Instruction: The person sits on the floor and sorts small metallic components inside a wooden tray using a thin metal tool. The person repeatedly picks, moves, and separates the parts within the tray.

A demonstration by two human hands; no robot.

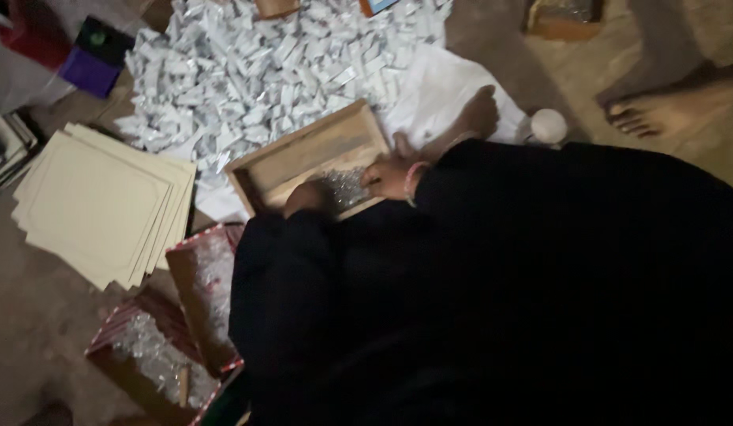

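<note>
A shallow wooden tray (303,154) lies on the floor in front of me, with a small heap of shiny silvery pieces (343,188) at its near edge. My left hand (306,197) rests on the left side of that heap, knuckles up. On the heap's right side is my right hand (385,178), fingers curled into the pieces, with a pink bangle (414,180) on its wrist. Black sleeves and my black garment hide the forearms. The dim, blurred picture does not show whether either hand grips anything.
A big pile of small white packets (248,71) lies beyond the tray on white cloth (437,91). Cream card sheets (98,201) are stacked at the left. An open carton of silvery pieces (157,351) sits near left. A bare foot (477,110) and another person's foot (658,110) lie to the right, near a white cup (548,126).
</note>
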